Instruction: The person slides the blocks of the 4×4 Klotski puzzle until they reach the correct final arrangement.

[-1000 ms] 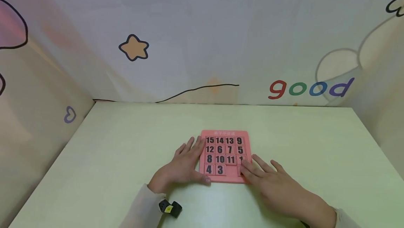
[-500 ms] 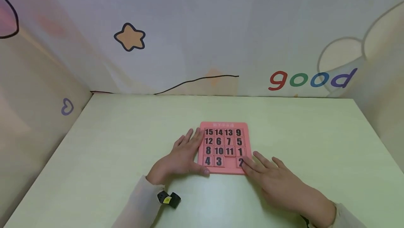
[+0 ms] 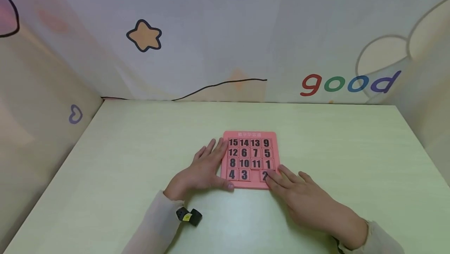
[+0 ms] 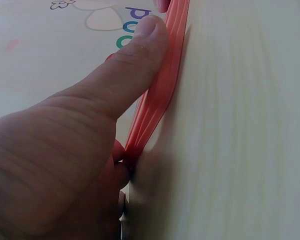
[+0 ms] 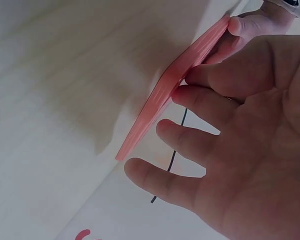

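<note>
A pink sliding number puzzle (image 3: 256, 185) lies flat on the table in the head view, its black-numbered tiles in rows. My left hand (image 3: 202, 172) holds its near left corner, fingers along the left side and thumb on the near edge; the left wrist view shows that thumb (image 4: 135, 60) against the pink edge. With extended fingers, my right hand (image 3: 306, 199) touches the 2 tile (image 3: 263, 176) in the bottom row, partly covering it. A gap shows between this tile and the 3 tile (image 3: 244, 174). From the right wrist, the puzzle (image 5: 160, 95) appears edge-on beside my fingers.
The pale table (image 3: 123, 148) runs back to a printed backdrop (image 3: 218, 31) with a star and the word "good". Side panels (image 3: 35, 129) rise at left and right. A small black device (image 3: 189, 216) is strapped to my left wrist.
My right fingers have moved from over the 1 and 2 tiles onto the 2 tile, which has slid slightly left. My left hand keeps its place on the puzzle. The head view has tilted downward.
</note>
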Available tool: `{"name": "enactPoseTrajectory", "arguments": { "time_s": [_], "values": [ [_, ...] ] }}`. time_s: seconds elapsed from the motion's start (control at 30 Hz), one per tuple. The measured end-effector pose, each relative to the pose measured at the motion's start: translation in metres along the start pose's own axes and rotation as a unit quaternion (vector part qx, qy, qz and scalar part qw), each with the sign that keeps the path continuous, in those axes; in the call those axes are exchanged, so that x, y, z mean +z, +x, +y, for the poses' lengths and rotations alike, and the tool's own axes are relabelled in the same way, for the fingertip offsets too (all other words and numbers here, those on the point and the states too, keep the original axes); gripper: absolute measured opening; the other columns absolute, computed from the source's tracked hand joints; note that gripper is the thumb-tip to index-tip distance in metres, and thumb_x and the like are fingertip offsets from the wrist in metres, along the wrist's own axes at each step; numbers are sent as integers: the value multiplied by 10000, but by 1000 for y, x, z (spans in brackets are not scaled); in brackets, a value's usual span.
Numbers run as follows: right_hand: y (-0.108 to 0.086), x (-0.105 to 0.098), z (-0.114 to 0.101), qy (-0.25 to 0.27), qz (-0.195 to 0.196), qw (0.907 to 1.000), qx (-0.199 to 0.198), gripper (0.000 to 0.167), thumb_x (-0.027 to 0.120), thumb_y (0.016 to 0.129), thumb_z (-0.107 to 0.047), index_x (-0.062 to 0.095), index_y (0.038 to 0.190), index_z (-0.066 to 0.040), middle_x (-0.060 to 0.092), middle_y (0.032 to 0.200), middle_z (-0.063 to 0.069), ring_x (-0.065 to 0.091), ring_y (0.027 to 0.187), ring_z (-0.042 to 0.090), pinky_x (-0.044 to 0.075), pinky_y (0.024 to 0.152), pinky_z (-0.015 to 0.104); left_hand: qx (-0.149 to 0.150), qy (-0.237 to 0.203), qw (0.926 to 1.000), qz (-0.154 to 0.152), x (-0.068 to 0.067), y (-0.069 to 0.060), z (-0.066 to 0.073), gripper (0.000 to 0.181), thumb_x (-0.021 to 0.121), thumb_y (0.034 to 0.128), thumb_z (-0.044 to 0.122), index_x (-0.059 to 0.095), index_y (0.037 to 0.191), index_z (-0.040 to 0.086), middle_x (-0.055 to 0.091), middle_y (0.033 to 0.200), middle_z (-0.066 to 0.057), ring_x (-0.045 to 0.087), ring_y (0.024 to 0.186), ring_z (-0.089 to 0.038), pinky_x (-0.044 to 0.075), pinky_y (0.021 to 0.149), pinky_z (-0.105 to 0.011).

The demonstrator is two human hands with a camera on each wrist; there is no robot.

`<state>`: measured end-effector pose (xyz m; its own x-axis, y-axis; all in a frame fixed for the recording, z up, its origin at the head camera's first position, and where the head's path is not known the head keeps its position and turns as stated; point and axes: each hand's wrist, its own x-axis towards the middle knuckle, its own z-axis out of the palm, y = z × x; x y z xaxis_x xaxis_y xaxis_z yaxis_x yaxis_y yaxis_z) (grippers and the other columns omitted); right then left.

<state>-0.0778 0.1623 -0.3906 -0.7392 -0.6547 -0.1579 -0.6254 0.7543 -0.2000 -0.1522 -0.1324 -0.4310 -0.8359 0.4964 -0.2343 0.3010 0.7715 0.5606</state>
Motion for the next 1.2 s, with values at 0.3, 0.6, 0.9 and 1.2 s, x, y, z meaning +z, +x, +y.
{"name": "enactPoseTrajectory", "arguments": {
  "time_s": [0.3,0.6,0.9,1.2],
  "values": [
    [10,2,-12,166,-37,9999,26,525,566,975,-64,500,1497,-66,394,1585,82,222,1493,388,291,1073,705,-27,65,10000,-28,1,-1,2,1299,831,742,596,0,1630,138,-56,1681,-25,-161,1520,-215,-80,1201,-441],
    [15,0,-17,118,-126,9999,6,491,561,1001,-117,511,1485,-54,403,1578,93,218,1494,392,299,1074,698,-46,56,9999,-73,0,-2,3,1293,826,749,599,-7,1627,144,-74,1671,-13,-168,1516,-212,-79,1200,-445],
    [14,-4,-9,184,-134,9995,-217,518,579,995,-120,488,1498,-43,362,1600,108,221,1487,410,315,1066,695,30,28,10000,-54,-2,-2,3,1282,823,760,586,3,1626,116,-52,1679,-40,-160,1520,-230,-62,1206,-460],
    [16,-12,9,237,-58,9995,205,566,594,983,-125,453,1528,-72,342,1611,109,194,1501,387,309,1081,679,15,1,10000,-95,-2,-1,2,1297,828,755,585,-24,1628,146,-72,1678,-26,-173,1516,-216,-77,1201,-467]
  ]
}}
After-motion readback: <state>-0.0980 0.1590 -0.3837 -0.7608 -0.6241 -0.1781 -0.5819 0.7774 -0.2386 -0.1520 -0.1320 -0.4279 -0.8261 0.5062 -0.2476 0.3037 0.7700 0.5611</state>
